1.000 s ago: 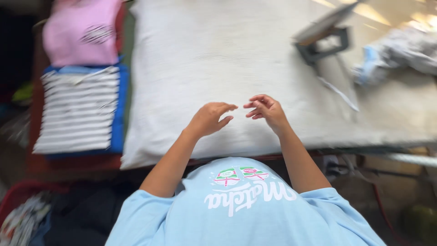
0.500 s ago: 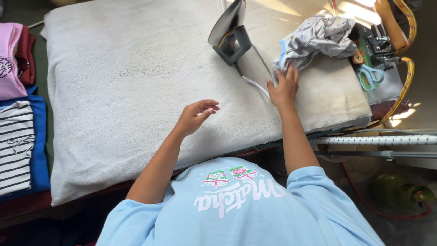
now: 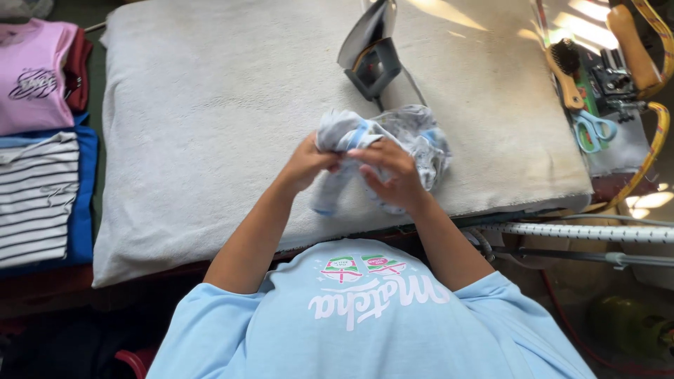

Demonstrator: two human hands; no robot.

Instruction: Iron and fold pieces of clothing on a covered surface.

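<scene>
A crumpled pale grey patterned garment with light blue trim (image 3: 407,133) is bunched up over the near middle of the white padded ironing surface (image 3: 210,126). My left hand (image 3: 305,163) grips its left edge. My right hand (image 3: 392,175) holds the bunch from the front, fingers curled into the cloth. An iron (image 3: 371,52) stands upright on its heel just behind the garment, its cord running down toward it.
Folded shirts are stacked at the left: a pink one (image 3: 35,77), a striped one (image 3: 35,200) on blue. At the far right lie a wooden brush (image 3: 565,70), light blue scissors (image 3: 595,130) and a yellow strap (image 3: 653,126). A metal rail (image 3: 583,231) runs below the board.
My right hand reached to the garment at the far right and pulled it to the near middle. My left hand has closed on it too.
</scene>
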